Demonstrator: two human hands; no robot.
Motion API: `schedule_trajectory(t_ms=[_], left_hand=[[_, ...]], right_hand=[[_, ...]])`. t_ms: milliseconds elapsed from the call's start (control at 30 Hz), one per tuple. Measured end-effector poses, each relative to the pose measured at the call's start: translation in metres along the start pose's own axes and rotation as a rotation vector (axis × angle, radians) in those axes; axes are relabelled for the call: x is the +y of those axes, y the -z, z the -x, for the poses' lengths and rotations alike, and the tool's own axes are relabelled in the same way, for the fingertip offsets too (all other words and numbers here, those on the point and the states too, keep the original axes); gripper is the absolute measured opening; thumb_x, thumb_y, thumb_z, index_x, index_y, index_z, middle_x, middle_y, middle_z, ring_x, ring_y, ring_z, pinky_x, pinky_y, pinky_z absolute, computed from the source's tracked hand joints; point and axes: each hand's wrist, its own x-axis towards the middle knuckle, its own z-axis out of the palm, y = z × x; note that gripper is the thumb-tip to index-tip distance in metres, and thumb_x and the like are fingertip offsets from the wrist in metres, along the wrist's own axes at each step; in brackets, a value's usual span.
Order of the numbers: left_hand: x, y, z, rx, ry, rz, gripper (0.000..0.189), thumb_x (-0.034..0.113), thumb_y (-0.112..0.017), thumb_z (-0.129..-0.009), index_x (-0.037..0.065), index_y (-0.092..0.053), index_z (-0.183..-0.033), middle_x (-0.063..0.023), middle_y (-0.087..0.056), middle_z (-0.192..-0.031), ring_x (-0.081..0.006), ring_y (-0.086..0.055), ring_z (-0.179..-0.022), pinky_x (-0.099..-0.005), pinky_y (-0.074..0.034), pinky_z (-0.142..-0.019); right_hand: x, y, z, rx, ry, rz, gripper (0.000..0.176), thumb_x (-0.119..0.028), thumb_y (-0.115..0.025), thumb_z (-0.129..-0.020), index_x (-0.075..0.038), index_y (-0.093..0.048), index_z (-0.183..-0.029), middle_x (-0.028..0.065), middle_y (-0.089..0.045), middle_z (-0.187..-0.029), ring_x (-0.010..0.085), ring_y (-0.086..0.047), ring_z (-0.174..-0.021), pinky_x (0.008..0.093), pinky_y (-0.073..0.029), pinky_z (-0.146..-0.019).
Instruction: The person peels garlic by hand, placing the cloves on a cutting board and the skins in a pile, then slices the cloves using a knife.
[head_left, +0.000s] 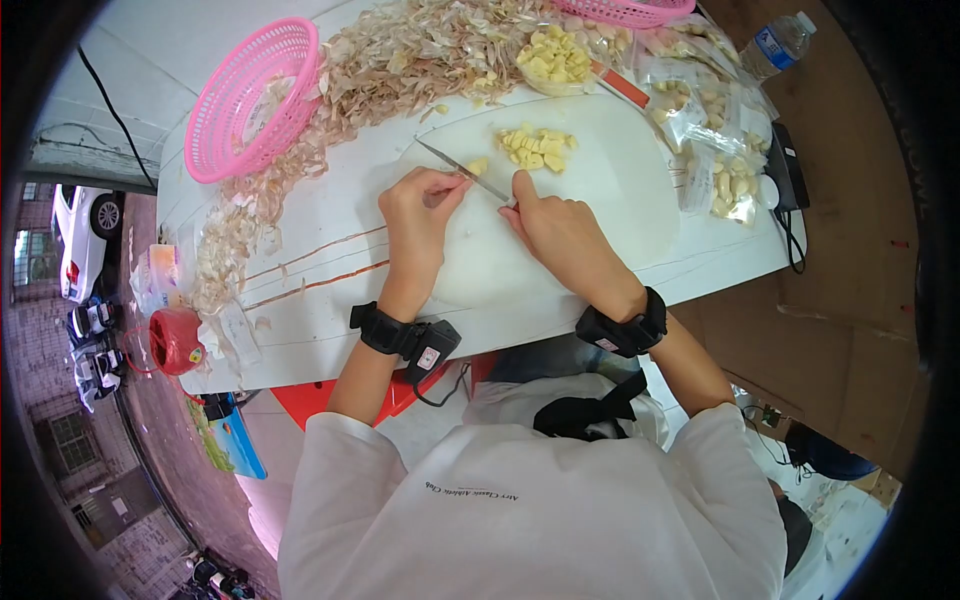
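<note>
My right hand [565,238] is wrapped round the handle of a knife [463,170], whose blade points up and left over the white cutting board [620,215]. Close to the blade, my left hand [422,212] has its thumb and fingertips pinched together; what they hold is too small to make out. A pale yellow garlic piece [478,166] lies by the blade. Beyond the knife, a small pile of cut garlic [537,147] rests on the board. At the board's far edge stands a clear container of garlic pieces [556,58].
Garlic skins [400,60] are heaped along the far side beside a pink basket [250,100]. Bags of garlic cloves [735,185], an orange-handled tool [622,86] and a water bottle [778,46] are at the right. A red bag [174,340] sits at the left edge.
</note>
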Motion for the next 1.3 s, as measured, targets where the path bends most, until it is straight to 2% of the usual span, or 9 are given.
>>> schedule_trajectory(t_ms=[867,967,1033,1300], left_hand=[[0.000,-0.001,0.001,-0.009,-0.003,-0.004,0.007,-0.003,-0.073,-0.075,-0.004,-0.069,-0.081,-0.0097,-0.067,-0.077,-0.0140,-0.063,-0.067,-0.0252,-0.051,-0.065],[0.000,0.000,0.001,-0.012,0.001,-0.003,0.008,-0.003,-0.073,-0.075,-0.005,-0.069,-0.082,-0.0098,-0.067,-0.077,-0.0140,-0.063,-0.068,-0.0252,-0.051,-0.065],[0.000,0.000,0.001,-0.016,-0.002,-0.004,0.008,-0.003,-0.073,-0.075,-0.004,-0.069,-0.082,-0.0098,-0.067,-0.077,-0.0139,-0.063,-0.068,-0.0251,-0.051,-0.066],[0.002,0.000,0.002,0.001,-0.002,0.019,0.008,-0.001,-0.074,-0.075,-0.004,-0.069,-0.082,-0.0099,-0.068,-0.079,-0.0138,-0.064,-0.068,-0.0248,-0.051,-0.066]], right_hand=[[-0.002,-0.001,-0.006,0.023,0.037,0.043,0.024,-0.022,-0.052,-0.094,-0.001,-0.042,-0.097,0.0170,-0.061,-0.061,0.0342,-0.064,-0.057,0.0419,-0.050,-0.050],[-0.004,-0.005,-0.007,-0.001,0.022,0.070,0.022,-0.021,-0.052,-0.093,-0.001,-0.043,-0.096,0.0163,-0.062,-0.061,0.0333,-0.064,-0.057,0.0412,-0.050,-0.050],[-0.007,-0.009,-0.008,-0.045,-0.002,0.212,0.020,-0.020,-0.052,-0.093,-0.002,-0.043,-0.095,0.0156,-0.062,-0.061,0.0323,-0.065,-0.057,0.0404,-0.051,-0.050],[-0.002,-0.004,-0.003,0.030,0.015,0.081,0.023,-0.022,-0.052,-0.093,-0.001,-0.043,-0.096,0.0161,-0.062,-0.061,0.0324,-0.064,-0.057,0.0406,-0.051,-0.050]])
